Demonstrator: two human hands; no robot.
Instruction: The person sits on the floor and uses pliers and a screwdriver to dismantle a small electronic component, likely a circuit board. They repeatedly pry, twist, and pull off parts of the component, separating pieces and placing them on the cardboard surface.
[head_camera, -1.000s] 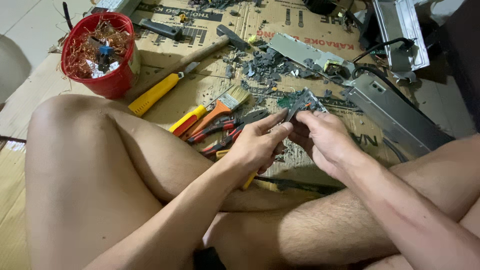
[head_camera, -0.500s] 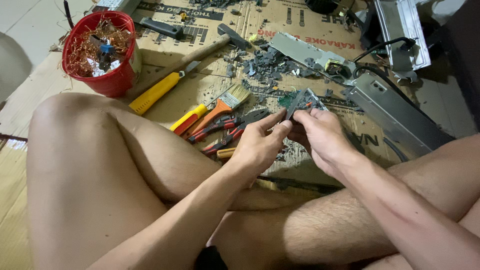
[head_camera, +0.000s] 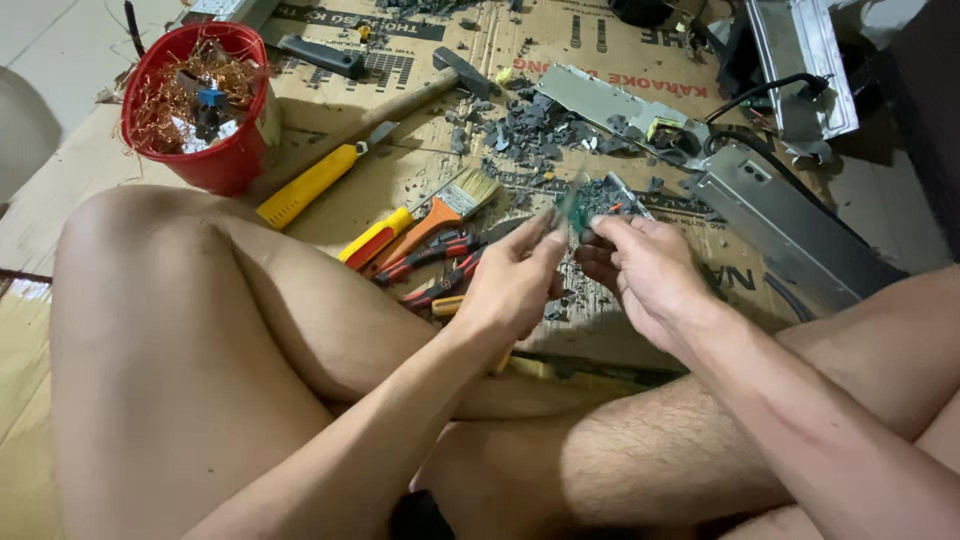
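My left hand (head_camera: 515, 280) and my right hand (head_camera: 640, 270) meet above my crossed legs, both pinching a small green circuit board (head_camera: 573, 210), seen nearly edge-on and blurred. Under the hands on the cardboard lie red-handled pliers (head_camera: 430, 255), an orange-handled paintbrush (head_camera: 445, 210) and a yellow-and-red screwdriver (head_camera: 372, 238). A heap of dark broken bits (head_camera: 540, 130) spreads just beyond the hands.
A red bucket (head_camera: 215, 165) of copper wire stands at the far left. A yellow-handled tool (head_camera: 310, 185) and a hammer (head_camera: 420, 95) lie beside it. Grey metal casings (head_camera: 790, 220) (head_camera: 610, 100) and a black cable (head_camera: 765, 90) are at the right. Cardboard (head_camera: 720, 270) covers the floor.
The green board has turned from lying flatter to nearly edge-on between my fingers, and both hands have lifted a little. The tools on the cardboard have not moved.
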